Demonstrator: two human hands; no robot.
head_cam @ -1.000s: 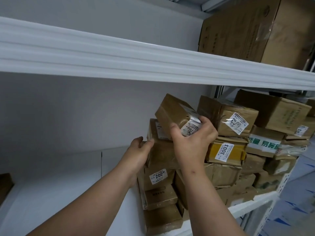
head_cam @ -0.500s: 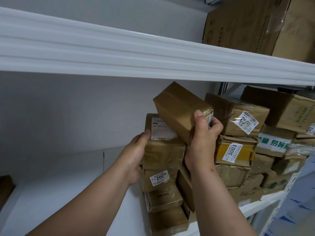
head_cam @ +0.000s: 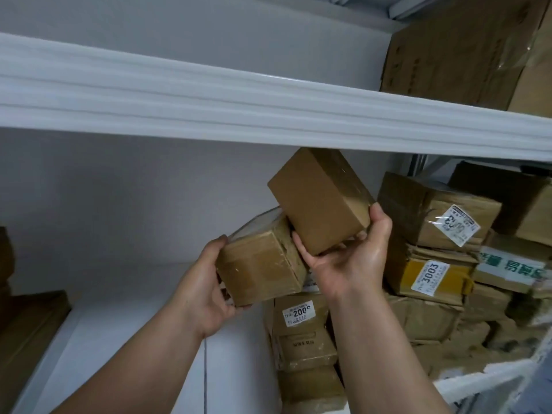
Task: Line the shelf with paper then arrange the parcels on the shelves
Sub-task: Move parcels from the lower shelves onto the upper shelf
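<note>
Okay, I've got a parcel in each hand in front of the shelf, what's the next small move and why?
Probably set the left hand's parcel down on the bare white paper just left of the stack. That lined space is open, while the stacked parcels on the right nearly reach the shelf above. The right hand holds its tilted parcel up meanwhile.

Stacked brown taped cardboard parcels (head_cam: 430, 282) fill the white metal shelf (head_cam: 125, 339) at right — a big cardboard carton (head_cam: 466, 49) sits on the shelf above.

The big carton (head_cam: 466, 49) on the upper shelf ran off the frame; the bottom parcel (head_cam: 310, 389) was cropped; the crinkled label (head_cam: 456, 225) was unreadable.
</note>
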